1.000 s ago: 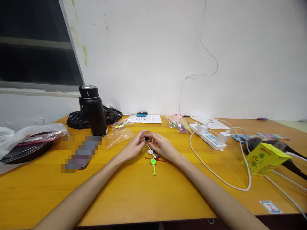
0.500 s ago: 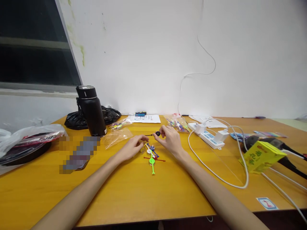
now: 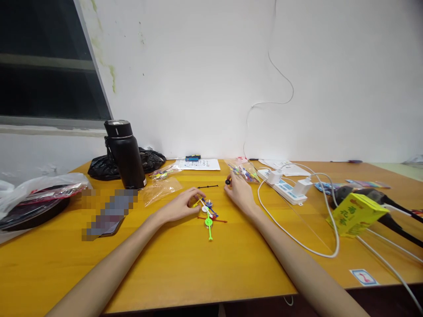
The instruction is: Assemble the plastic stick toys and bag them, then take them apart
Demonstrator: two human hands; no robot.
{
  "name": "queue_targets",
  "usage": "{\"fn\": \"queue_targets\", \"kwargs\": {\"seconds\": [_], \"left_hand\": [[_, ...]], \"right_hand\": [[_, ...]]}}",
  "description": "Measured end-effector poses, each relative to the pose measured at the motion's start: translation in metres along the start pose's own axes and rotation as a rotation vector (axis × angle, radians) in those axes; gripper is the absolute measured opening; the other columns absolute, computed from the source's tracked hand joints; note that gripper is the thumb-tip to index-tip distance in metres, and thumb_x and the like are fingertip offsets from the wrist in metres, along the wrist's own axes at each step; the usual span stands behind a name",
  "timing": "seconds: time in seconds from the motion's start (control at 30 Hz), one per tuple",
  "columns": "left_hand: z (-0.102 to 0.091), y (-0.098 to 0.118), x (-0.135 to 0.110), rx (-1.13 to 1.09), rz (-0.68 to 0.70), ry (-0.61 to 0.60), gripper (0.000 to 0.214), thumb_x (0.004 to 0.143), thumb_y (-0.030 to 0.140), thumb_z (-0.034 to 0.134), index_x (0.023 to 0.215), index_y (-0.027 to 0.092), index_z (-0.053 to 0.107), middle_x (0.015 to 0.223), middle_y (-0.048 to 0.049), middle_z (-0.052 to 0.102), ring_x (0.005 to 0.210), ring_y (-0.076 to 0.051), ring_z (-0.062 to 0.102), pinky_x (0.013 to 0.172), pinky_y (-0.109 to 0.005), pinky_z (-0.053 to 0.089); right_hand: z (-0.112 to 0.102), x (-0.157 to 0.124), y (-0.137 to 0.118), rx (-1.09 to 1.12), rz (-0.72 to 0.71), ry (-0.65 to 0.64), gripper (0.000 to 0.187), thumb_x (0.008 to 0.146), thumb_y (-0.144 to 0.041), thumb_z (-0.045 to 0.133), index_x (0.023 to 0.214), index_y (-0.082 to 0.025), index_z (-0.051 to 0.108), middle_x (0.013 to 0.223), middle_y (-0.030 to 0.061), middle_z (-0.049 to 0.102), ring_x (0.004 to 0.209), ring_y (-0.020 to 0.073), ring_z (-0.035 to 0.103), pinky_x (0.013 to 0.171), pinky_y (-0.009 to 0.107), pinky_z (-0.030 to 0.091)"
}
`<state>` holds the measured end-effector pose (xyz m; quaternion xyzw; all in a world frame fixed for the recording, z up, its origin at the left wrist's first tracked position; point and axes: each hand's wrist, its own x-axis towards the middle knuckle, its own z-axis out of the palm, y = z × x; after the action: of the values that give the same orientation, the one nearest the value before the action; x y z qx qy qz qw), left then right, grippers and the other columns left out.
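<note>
My right hand (image 3: 242, 192) pinches a small black disc (image 3: 228, 182) at its fingertips, just above the table. A thin black arrow-like stick (image 3: 208, 186) lies on the wood between my two hands. My left hand (image 3: 183, 204) rests with curved fingers, thumb and forefinger apart, beside a yellow plastic piece (image 3: 196, 203) that it partly hides; whether it touches that piece is unclear. Close by is a cluster of spinner-like parts: a green arrow with a round hub (image 3: 209, 223), a red stick (image 3: 222, 221), a white piece (image 3: 205, 209) and a blue piece (image 3: 209, 203).
Behind my hands lie a clear bag of coloured parts (image 3: 243, 171), a printed sheet (image 3: 198, 164) and a screwdriver (image 3: 193, 157). A black bottle (image 3: 124, 156) and phone (image 3: 115, 215) are left. At right are a power strip (image 3: 284, 191), looping white cables and a yellow carton (image 3: 357, 214).
The black stick, earlier between my hands, now lies free on the table. My right hand has shifted right with the black disc, and my left hand has drawn slightly down.
</note>
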<state>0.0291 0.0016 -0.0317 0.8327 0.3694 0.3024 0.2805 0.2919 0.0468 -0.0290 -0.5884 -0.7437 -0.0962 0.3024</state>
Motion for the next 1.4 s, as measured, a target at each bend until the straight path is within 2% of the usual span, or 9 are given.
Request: {"fn": "queue_targets", "kwargs": {"seconds": [0.1,0.23,0.43,0.57,0.77,0.87,0.97,1.13,1.4], "left_hand": [[0.0,-0.003,0.001,-0.034,0.017,0.027,0.035,0.083,0.022,0.058,0.117,0.025,0.065,0.106,-0.0049,0.067,0.076,-0.016,0.057,0.07,-0.029,0.047],[0.001,-0.007,0.003,-0.069,0.037,0.071,0.032,0.083,0.021,0.057,0.113,0.024,0.068,0.115,-0.0074,0.067,0.095,-0.021,0.062,0.076,-0.032,0.05],[-0.002,-0.01,0.005,-0.095,-0.011,0.187,0.028,0.089,0.031,0.059,0.115,0.024,0.066,0.121,-0.0097,0.065,0.104,-0.024,0.062,0.084,-0.035,0.051],[-0.001,-0.009,0.01,-0.283,-0.105,0.277,0.032,0.09,0.041,0.061,0.115,0.023,0.062,0.118,-0.0107,0.066,0.105,-0.023,0.064,0.087,-0.036,0.052],[0.006,-0.003,0.016,-0.65,-0.118,0.314,0.033,0.084,0.044,0.071,0.103,0.022,0.056,0.134,-0.0076,0.058,0.103,-0.018,0.067,0.094,-0.035,0.051],[0.008,-0.003,0.015,-0.674,-0.107,0.311,0.035,0.08,0.046,0.075,0.093,0.02,0.055,0.132,-0.0073,0.057,0.098,-0.018,0.067,0.091,-0.035,0.052],[0.008,-0.003,0.015,-0.648,-0.083,0.292,0.035,0.08,0.047,0.075,0.09,0.02,0.055,0.119,-0.0069,0.061,0.095,-0.018,0.066,0.088,-0.035,0.054],[0.005,-0.002,0.015,-0.618,-0.047,0.304,0.031,0.081,0.048,0.074,0.089,0.021,0.059,0.123,-0.0055,0.058,0.102,-0.02,0.064,0.087,-0.033,0.053],[0.005,0.01,0.014,-0.611,-0.085,0.211,0.037,0.087,0.051,0.066,0.104,0.019,0.062,0.096,-0.0046,0.062,0.085,-0.017,0.062,0.077,-0.03,0.053]], "right_hand": [[-0.001,0.001,0.01,-0.118,0.182,-0.166,0.012,0.086,-0.02,0.058,0.098,-0.017,0.06,0.098,0.0167,0.071,0.093,0.0288,0.065,0.07,0.032,0.044],[-0.009,0.001,0.011,-0.166,0.314,-0.289,0.02,0.091,-0.026,0.052,0.103,-0.013,0.059,0.101,0.022,0.071,0.09,0.0331,0.069,0.07,0.036,0.046],[-0.006,-0.001,0.01,-0.122,0.219,-0.18,0.025,0.092,-0.028,0.052,0.112,-0.014,0.056,0.107,0.0215,0.068,0.101,0.0328,0.065,0.08,0.038,0.046],[-0.001,-0.002,-0.005,0.164,-0.005,-0.088,0.018,0.094,-0.028,0.049,0.108,-0.018,0.056,0.101,0.0109,0.067,0.094,0.024,0.062,0.08,0.033,0.046],[-0.004,-0.019,-0.055,0.783,-0.18,-0.333,0.025,0.098,-0.037,0.049,0.117,-0.022,0.058,0.088,0.0017,0.064,0.074,0.0149,0.059,0.067,0.025,0.046],[-0.006,-0.025,-0.067,0.974,-0.144,-0.439,0.029,0.099,-0.044,0.05,0.116,-0.022,0.058,0.088,0.0021,0.065,0.075,0.0149,0.06,0.068,0.025,0.049],[-0.004,-0.024,-0.068,1.087,-0.109,-0.445,0.033,0.096,-0.047,0.056,0.116,-0.021,0.059,0.092,0.0037,0.066,0.08,0.0158,0.062,0.074,0.027,0.05],[0.004,-0.019,-0.061,1.224,-0.045,-0.493,0.037,0.089,-0.048,0.066,0.112,-0.02,0.061,0.094,0.004,0.068,0.081,0.0156,0.064,0.077,0.028,0.051],[0.001,-0.015,-0.061,1.302,0.083,-0.497,0.04,0.078,-0.048,0.078,0.097,-0.021,0.055,0.085,0.0003,0.067,0.075,0.0154,0.066,0.07,0.026,0.048]]}}
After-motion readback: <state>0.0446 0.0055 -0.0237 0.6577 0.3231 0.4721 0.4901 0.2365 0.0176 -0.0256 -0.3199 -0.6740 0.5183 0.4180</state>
